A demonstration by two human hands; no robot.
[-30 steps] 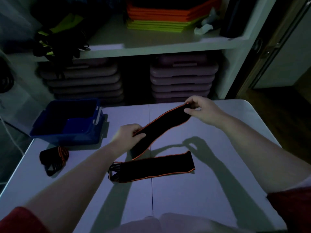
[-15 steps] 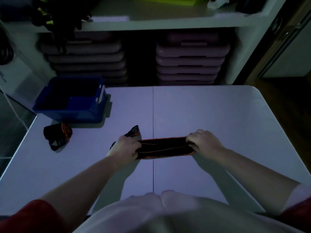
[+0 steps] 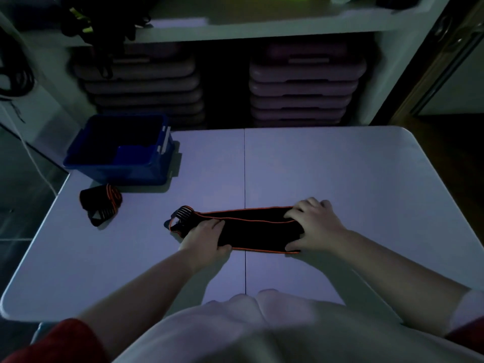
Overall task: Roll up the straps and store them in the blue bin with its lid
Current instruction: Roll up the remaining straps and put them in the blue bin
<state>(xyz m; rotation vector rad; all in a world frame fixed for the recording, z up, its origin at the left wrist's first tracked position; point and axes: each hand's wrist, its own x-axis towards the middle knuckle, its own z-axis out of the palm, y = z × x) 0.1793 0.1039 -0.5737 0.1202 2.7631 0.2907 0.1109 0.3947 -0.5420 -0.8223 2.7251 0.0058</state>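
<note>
A black strap with orange edging (image 3: 251, 229) lies folded double across the middle of the white table (image 3: 340, 179). My left hand (image 3: 207, 238) presses on its left part, next to the striped end loop. My right hand (image 3: 313, 225) grips the strap's right end with the fingers curled over it. A second strap (image 3: 100, 203), rolled up, sits near the table's left edge. Behind it stands the open blue bin (image 3: 117, 150), with its lid tucked under or beside it; the dim light hides what is inside.
Shelves stand behind the table with stacked pinkish step platforms (image 3: 303, 85) below and dark gear (image 3: 99, 19) above. The table's left edge (image 3: 34, 247) drops to the floor. A doorway is at the right (image 3: 445, 61).
Both hands brought the raised half of the strap down onto the half lying on the table. The strap now lies flat, doubled, under both hands. My head tilted downward.
</note>
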